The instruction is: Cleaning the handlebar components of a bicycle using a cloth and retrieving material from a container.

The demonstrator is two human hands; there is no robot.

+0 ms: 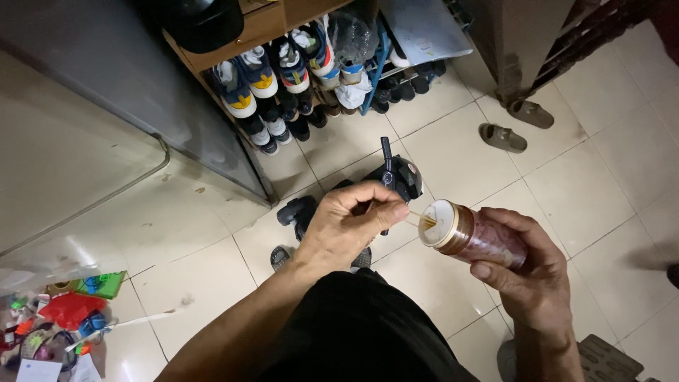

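My right hand [527,272] grips a small round jar [472,237] with a clear reddish-brown body and a cream lid, lying sideways with the lid facing left. My left hand [350,223] is just left of the lid, fingers pinched together on what looks like a thin pale stick [414,212] whose tip points at the lid. Both hands hover above a tiled floor [460,163]. A dark cloth over my lap [361,332] fills the bottom centre.
A black wheeled toy vehicle [392,177] sits on the floor under my hands. A shoe rack [297,67] with several sneakers stands behind. Two brown sandals [516,127] lie at upper right. Colourful clutter [64,318] is at lower left, a grey panel [106,78] at upper left.
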